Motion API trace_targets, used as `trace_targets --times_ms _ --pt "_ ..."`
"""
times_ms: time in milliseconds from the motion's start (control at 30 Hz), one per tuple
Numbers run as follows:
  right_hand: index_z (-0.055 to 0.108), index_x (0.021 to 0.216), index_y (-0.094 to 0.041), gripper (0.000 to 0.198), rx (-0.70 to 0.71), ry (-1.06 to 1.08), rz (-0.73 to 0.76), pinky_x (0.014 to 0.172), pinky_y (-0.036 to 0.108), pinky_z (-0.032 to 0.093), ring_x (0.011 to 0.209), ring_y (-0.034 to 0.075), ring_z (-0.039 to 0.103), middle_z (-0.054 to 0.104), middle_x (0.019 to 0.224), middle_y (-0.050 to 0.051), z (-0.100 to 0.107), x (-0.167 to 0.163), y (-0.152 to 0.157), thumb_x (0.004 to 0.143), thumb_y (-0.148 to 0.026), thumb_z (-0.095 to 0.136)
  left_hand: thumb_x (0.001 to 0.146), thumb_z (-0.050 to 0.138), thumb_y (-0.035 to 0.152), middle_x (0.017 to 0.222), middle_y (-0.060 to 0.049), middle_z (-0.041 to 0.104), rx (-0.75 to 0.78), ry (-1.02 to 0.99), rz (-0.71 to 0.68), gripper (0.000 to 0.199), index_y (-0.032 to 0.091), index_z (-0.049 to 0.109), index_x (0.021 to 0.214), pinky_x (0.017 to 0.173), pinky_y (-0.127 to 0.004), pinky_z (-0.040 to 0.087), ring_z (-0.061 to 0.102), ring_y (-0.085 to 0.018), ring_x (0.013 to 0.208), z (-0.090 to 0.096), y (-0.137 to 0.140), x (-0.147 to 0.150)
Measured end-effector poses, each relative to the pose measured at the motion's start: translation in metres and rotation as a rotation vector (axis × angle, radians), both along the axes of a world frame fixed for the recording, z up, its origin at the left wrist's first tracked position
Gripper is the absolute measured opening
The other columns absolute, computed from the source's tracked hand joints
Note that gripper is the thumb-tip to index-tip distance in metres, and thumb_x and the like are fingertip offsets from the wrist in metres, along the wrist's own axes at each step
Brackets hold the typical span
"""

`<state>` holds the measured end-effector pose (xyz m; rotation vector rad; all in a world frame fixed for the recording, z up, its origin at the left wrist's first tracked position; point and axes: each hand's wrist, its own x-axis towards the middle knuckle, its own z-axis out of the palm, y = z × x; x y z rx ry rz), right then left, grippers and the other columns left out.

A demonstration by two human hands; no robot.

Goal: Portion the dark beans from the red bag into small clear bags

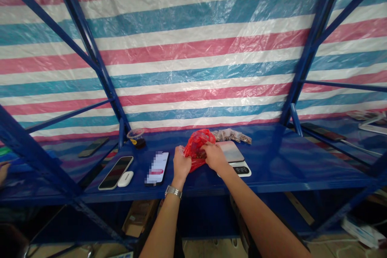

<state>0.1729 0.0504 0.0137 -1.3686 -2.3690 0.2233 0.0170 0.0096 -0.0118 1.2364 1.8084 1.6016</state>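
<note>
A red plastic bag (202, 139) stands at the middle of the blue shelf, its mouth turned toward me and dark small pieces partly showing inside. My left hand (182, 164), with a metal watch on the wrist, is closed on the bag's left edge; a bit of clear plastic sticks up by its fingers. At the bag's mouth is my right hand (215, 157), fingers bent together and their tips partly hidden in it. Just right of the bag lies a white kitchen scale (243, 169) with a flat plate. Several small clear packets (232, 135) of brownish pieces lie behind the scale.
On the left are a lit phone (157, 168), a dark-screened phone (116, 173), a white earphone case (125, 179) and a clear cup (137, 139) of dark contents. Blue metal posts (298, 76) frame the shelf. Another person's hand (3, 172) shows at far left.
</note>
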Motion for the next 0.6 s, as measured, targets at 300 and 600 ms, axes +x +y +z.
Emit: trace_targets --times_ms 300,600 --pt "0.077 0.111 -0.019 0.041 -0.075 0.046 0.108 0.093 0.029 0.046 0.105 0.023 0.068 0.072 0.117 0.012 -0.007 -0.006 0.001 0.079 0.0 0.061 0.071 0.069 0.007 0.082 -0.001 0.069 -0.019 0.032 -0.088 0.028 0.02 0.056 0.093 0.071 -0.027 0.043 0.066 -0.019 0.075 -0.01 -0.012 0.009" --pt "0.078 0.104 -0.018 0.039 -0.013 0.014 0.08 0.096 0.03 0.044 0.108 0.023 0.067 0.072 0.115 0.013 -0.007 -0.001 0.004 0.078 0.003 0.059 0.077 0.064 0.007 0.083 -0.001 0.066 -0.004 0.046 0.015 0.029 0.021 0.054 0.1 0.072 -0.027 0.042 0.063 -0.018 0.076 0.001 -0.01 0.006"
